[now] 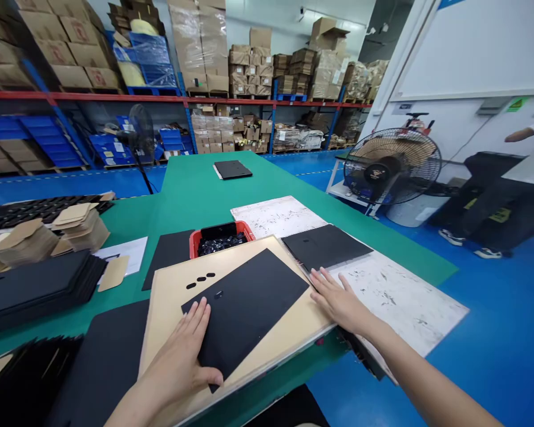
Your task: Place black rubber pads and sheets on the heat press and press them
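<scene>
A black rectangular sheet (253,302) with a small slot near one end lies aslant on a cream board (169,320). My left hand (184,350) rests on its left end, fingers stretched and thumb spread. Beyond the sheet's right corner, my right hand (340,299) is spread flat at the board's right edge, near another black sheet (327,246) on a stained white board (409,296). Several small black oval pieces (201,279) lie on the cream board. Just behind it stands a red basket (194,243) with small shiny dark pieces inside.
Stacked black sheets (31,284) and brown card pieces (82,225) fill the left side of the green table (196,196). Farther back lies another black stack (232,169). A large fan (391,166) stands at the right, with a person (516,184) beyond. Racks of cartons (213,130) line the back.
</scene>
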{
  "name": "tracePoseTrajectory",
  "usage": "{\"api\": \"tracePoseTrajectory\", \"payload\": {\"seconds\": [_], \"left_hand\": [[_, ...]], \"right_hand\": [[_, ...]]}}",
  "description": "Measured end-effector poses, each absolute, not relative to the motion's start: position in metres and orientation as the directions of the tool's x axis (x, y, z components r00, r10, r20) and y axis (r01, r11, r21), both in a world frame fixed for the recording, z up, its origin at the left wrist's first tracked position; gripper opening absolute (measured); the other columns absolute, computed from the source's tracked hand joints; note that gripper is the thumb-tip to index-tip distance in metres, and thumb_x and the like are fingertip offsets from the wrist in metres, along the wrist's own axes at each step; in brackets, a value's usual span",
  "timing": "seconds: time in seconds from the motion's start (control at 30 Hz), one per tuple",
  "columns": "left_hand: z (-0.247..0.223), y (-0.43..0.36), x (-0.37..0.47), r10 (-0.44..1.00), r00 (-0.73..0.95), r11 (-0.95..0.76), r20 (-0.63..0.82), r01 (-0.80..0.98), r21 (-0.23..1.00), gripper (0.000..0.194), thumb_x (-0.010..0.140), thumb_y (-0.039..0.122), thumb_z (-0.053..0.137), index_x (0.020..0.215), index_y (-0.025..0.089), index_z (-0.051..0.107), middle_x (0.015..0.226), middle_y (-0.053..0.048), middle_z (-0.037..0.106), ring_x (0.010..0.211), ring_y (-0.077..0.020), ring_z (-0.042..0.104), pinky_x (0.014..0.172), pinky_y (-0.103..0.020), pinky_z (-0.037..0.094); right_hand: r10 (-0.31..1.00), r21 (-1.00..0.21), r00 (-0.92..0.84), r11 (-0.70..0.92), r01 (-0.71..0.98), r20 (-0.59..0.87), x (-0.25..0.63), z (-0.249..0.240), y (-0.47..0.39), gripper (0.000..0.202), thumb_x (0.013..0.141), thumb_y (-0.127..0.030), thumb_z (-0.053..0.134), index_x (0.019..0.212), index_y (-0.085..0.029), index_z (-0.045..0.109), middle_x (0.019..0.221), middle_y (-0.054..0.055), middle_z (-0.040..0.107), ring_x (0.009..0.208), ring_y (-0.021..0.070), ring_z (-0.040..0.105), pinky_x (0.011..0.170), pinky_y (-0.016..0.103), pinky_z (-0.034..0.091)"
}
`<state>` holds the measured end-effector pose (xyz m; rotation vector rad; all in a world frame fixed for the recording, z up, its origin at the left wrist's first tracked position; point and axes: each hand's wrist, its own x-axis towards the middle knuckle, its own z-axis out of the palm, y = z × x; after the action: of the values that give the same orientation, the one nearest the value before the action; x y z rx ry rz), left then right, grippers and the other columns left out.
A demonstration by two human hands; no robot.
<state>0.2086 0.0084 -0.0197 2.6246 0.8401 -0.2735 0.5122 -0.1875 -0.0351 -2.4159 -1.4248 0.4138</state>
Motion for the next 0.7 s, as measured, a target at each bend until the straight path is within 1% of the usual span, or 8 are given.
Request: {"api": "tracePoseTrajectory", "payload": {"seconds": [0.07,0.1,0.17,0.2,0.27,0.37,0.53,0.7], "left_hand": [[-0.016,0.005,0.217,0.520,0.794,-0.751,-0.313,0.600,0.275,0.107,0.062,0.044,0.067,0.145,0.005,0.012,0.151,-0.015,-0.002,0.140,-0.0289,0.000,0.115,-0.045,0.016],[-0.014,0.004,0.222,0.517,0.796,-0.753,-0.315,0.598,0.274,0.106,0.063,0.043,0.067,0.145,0.004,0.012,0.151,-0.015,-0.002,0.140,-0.0288,0.000,0.115,-0.045,0.017],[-0.014,0.003,0.232,0.499,0.815,-0.769,-0.294,0.573,0.283,0.103,0.065,0.043,0.065,0.144,0.003,0.013,0.150,-0.016,-0.001,0.140,-0.0296,0.002,0.114,-0.046,0.019],[-0.015,0.003,0.237,0.486,0.830,-0.781,-0.275,0.553,0.289,0.102,0.066,0.044,0.065,0.145,0.004,0.013,0.150,-0.016,0.000,0.139,-0.0304,0.002,0.113,-0.047,0.020],[-0.021,0.004,0.248,0.462,0.853,-0.804,-0.241,0.518,0.291,0.103,0.065,0.049,0.065,0.145,0.006,0.016,0.150,-0.017,0.001,0.139,-0.0324,0.003,0.112,-0.049,0.021],[-0.029,0.005,0.264,0.435,0.881,-0.836,-0.187,0.472,0.281,0.102,0.066,0.054,0.064,0.145,0.008,0.019,0.150,-0.018,0.005,0.138,-0.0340,0.006,0.111,-0.052,0.021],[-0.034,0.000,0.270,0.379,0.922,-0.890,-0.083,0.388,0.240,0.087,0.075,0.044,0.059,0.145,0.011,0.020,0.150,-0.012,0.008,0.139,-0.0310,0.009,0.111,-0.051,0.023],[-0.043,0.013,0.243,0.360,0.931,-0.921,0.063,0.343,0.184,0.083,0.080,0.045,0.055,0.146,0.026,0.009,0.151,-0.005,0.010,0.137,-0.0316,0.016,0.106,-0.049,0.034]], "right_hand": [[0.814,-0.582,0.572,-0.515,0.629,-0.102,0.523,-0.035,-0.184,0.057,0.093,-0.048,0.035,0.141,-0.018,0.038,0.149,0.007,0.027,0.139,0.0248,0.019,0.114,0.045,0.012],[0.774,-0.697,0.621,-0.512,0.503,-0.121,0.525,-0.035,-0.181,0.055,0.092,-0.047,0.038,0.137,-0.016,0.043,0.147,0.009,0.032,0.136,0.0251,0.026,0.113,0.043,0.018],[0.688,-0.874,0.700,-0.443,0.199,-0.189,0.525,-0.034,-0.174,0.048,0.088,-0.041,0.050,0.128,-0.015,0.051,0.138,0.013,0.045,0.127,0.0258,0.042,0.106,0.040,0.033],[0.651,-0.917,0.725,-0.392,0.065,-0.227,0.524,-0.034,-0.170,0.043,0.085,-0.037,0.055,0.123,-0.015,0.053,0.133,0.014,0.050,0.120,0.0256,0.049,0.100,0.038,0.041],[0.595,-0.946,0.754,-0.304,-0.109,-0.278,0.525,-0.036,-0.163,0.038,0.081,-0.027,0.061,0.116,-0.014,0.054,0.122,0.016,0.057,0.104,0.0233,0.060,0.084,0.033,0.052],[0.523,-0.952,0.799,-0.231,-0.202,-0.296,0.534,-0.041,-0.156,0.035,0.079,-0.019,0.063,0.111,-0.014,0.050,0.106,0.014,0.062,0.081,0.0175,0.066,0.068,0.027,0.055],[0.360,-0.946,0.875,-0.129,-0.298,-0.325,0.588,-0.045,-0.154,0.030,0.081,-0.015,0.064,0.108,-0.013,0.050,0.082,0.004,0.063,0.065,0.0112,0.062,0.059,0.022,0.053],[0.146,-0.925,0.916,-0.134,-0.356,-0.373,0.670,-0.041,-0.174,0.019,0.090,-0.023,0.056,0.105,-0.011,0.056,0.085,0.002,0.060,0.064,0.0083,0.058,0.054,0.021,0.050]]}}
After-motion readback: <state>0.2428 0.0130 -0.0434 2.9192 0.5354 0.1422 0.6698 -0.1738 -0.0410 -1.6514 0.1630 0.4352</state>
